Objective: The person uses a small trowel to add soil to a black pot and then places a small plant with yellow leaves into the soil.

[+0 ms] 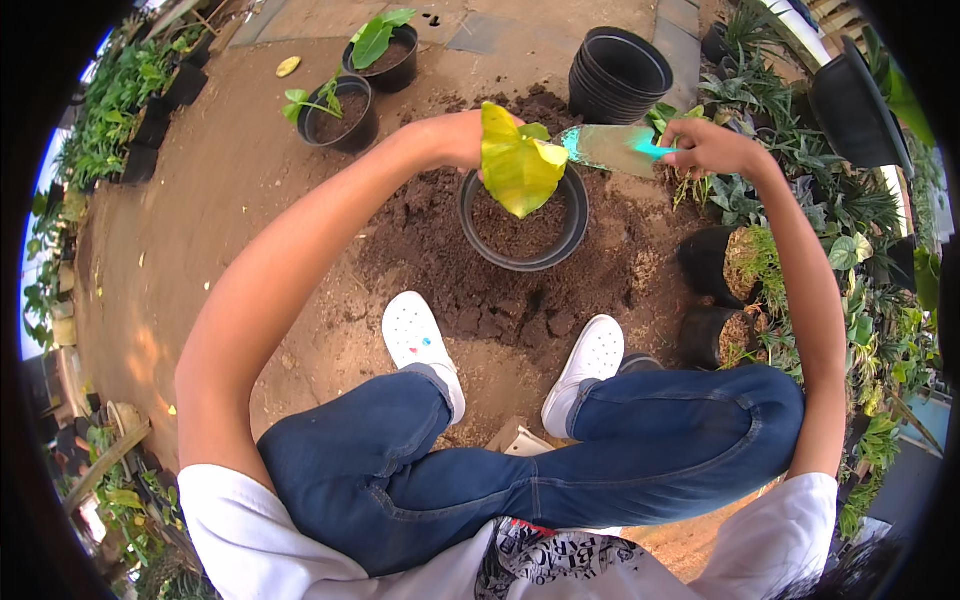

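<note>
A round black plastic pot [525,264] with dark soil [517,236] in it stands in front of me, amid loose soil spread on the ground. Over the pot hangs a plant's large yellow-green leaf [523,169]. My left hand [474,142] is at the pot's far side, mostly hidden behind the leaf, so its grip does not show. My right hand [694,148] holds a garden trowel [611,148] by its turquoise handle, right of the leaf. The trowel's blade, worn and partly turquoise, points left, its tip above the pot's far right rim.
Two black pots [352,135] [405,75] with soil and leafy cuttings stand at the upper left. A stack of empty black pots [622,75] stands beyond the trowel. Potted plants [780,262] line the right side, others [120,112] the left. My white clogs flank the loose soil [480,292].
</note>
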`<state>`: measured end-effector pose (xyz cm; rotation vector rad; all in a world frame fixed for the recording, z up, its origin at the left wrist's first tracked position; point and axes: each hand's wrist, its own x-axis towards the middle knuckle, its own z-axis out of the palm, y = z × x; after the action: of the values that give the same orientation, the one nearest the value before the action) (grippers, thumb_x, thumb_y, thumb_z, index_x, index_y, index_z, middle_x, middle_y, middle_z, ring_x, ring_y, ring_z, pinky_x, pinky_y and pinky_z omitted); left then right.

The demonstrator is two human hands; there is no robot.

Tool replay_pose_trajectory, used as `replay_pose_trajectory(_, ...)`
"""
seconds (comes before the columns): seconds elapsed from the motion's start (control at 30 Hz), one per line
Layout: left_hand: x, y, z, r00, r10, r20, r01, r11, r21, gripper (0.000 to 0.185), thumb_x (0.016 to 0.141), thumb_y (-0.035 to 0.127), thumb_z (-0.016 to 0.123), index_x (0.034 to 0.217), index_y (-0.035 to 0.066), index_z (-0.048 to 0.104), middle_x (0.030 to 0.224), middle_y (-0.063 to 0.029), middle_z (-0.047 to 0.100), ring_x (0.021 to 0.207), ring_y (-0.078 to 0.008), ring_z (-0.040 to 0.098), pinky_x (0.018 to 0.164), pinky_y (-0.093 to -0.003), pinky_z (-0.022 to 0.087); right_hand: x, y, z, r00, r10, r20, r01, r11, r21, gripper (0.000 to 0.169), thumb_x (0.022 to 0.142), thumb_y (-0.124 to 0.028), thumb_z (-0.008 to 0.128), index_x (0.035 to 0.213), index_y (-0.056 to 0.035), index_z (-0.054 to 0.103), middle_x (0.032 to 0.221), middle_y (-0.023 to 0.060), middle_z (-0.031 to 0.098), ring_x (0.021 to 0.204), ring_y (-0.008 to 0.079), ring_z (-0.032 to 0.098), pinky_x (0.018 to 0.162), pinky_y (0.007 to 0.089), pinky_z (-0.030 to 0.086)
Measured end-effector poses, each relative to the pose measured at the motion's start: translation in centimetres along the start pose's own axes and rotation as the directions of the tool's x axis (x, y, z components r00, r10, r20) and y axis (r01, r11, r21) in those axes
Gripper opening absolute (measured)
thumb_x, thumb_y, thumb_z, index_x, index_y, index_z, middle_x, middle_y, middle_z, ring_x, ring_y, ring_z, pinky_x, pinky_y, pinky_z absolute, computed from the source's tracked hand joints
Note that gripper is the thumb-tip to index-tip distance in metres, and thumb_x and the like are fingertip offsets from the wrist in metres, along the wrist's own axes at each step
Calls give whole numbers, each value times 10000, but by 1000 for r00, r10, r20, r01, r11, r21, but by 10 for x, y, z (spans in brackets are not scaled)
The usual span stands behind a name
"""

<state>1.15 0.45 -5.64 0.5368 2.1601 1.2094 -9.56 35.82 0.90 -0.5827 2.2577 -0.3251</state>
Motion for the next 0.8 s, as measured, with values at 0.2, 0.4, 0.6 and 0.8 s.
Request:
replay_pose_trajectory(0.2, -12, 15, -1, 994, -103, -19, 103, 994, -45, 343, 886, 253, 659, 1157, 46, 620, 1063, -44, 675, 956, -123, 609, 859, -329, 498, 37, 57, 22, 997, 25, -68, -17, 993, 117, 287, 931, -209, 646, 1139, -35, 553, 782, 63, 650, 665, 133, 608, 603, 310, 479)
replay_pose_trajectory(0.4, -17, 29, 1, 986, -155, -53, 149, 983, -109, 380, 899, 306, 669, 1191, 66, 627, 1095, -40, 673, 1014, -134, 610, 909, -331, 479, 65, 94, 57, 887, -167, -429, 82, 974, -210, 336, 875, -140, 654, 1184, -97, 531, 895, 161, 669, 856, 352, 653, 747, 450, 490)
replay_pose_trajectory(0.6, -12, 37, -1, 965, -255, -59, 247, 963, -109, 536, 852, 537, 702, 1134, 82, 668, 1070, -52, 681, 1000, -157, 626, 908, -342, 480, 81, 85, 91, 879, -19, -477, -79, 980, -184, 378, 881, -178, 651, 1233, -135, 520, 1018, 201, 679, 966, 415, 645, 813, 483, 499)
replay_pose_trajectory(0.8, -14, 58, 5, 939, -333, -86, 325, 941, -95, 631, 805, 663, 688, 1066, 89, 686, 966, -52, 684, 910, -156, 640, 846, -322, 494, 74, 95, 116, 907, -169, -386, 144, 985, -95, 343, 859, -72, 678, 1171, -74, 534, 988, 175, 683, 936, 395, 649, 802, 490, 485)
